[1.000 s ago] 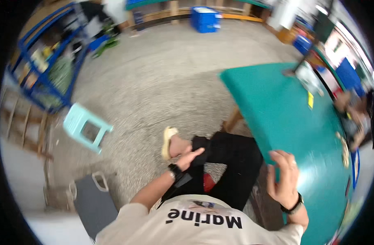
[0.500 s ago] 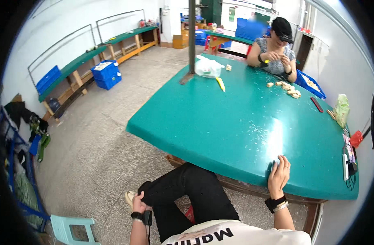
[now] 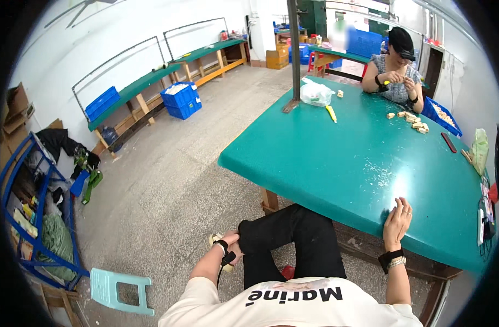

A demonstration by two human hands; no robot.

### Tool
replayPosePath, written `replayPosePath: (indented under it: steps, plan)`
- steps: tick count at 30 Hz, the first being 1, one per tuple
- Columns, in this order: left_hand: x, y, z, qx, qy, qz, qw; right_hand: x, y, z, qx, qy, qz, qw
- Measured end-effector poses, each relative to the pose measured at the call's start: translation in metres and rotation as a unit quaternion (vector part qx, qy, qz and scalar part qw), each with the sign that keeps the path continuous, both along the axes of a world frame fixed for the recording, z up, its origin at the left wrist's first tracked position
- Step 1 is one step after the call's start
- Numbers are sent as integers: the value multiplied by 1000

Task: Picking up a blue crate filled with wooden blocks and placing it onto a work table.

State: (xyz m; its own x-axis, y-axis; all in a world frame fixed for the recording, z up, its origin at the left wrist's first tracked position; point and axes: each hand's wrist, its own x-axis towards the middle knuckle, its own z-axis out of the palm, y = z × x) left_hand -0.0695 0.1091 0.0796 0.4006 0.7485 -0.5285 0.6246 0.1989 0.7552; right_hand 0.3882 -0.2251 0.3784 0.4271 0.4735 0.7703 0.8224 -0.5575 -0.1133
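My right hand [image 3: 398, 220] rests on the near edge of the green table [image 3: 293, 147], its fingers stretched out and holding nothing. Down at the left, my left hand [image 3: 231, 238] is closed at the lower end of my bent leg in black trousers [image 3: 268, 231], beside a pale shoe [image 3: 214, 238]; what its fingers grip is partly hidden. Both wrists wear black bands. Pale shavings [image 3: 377, 171] lie on the table beyond my right hand. A yellow-handled tool [image 3: 331, 113] lies further off, near a white plastic bag [image 3: 316, 94].
Across the table a person [image 3: 394, 76] works on a small piece, with pale wooden blocks [image 3: 416, 122] in front. A blue crate [image 3: 443, 117] stands beside them. A dark red bar [image 3: 448, 142] and a green bag [image 3: 479, 150] lie right. A pale stool [image 3: 105, 289] stands left, near a blue rack [image 3: 37, 218].
The view has swung left, so the table sits further right in the picture. My left hand is seen lower on the leg, by the shoe; my right hand stays on the table edge.
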Motion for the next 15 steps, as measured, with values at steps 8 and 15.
replayPosePath:
  steps: [8, 15]
  plan:
    - [4, -10, -5, 67, 166, -37, 983, -1, -10, 3, -12, -2, 15, 1000]
    - [13, -52, 58, 133, 210, -25, 968, -2, -10, 7, -16, -2, 18, 1000]
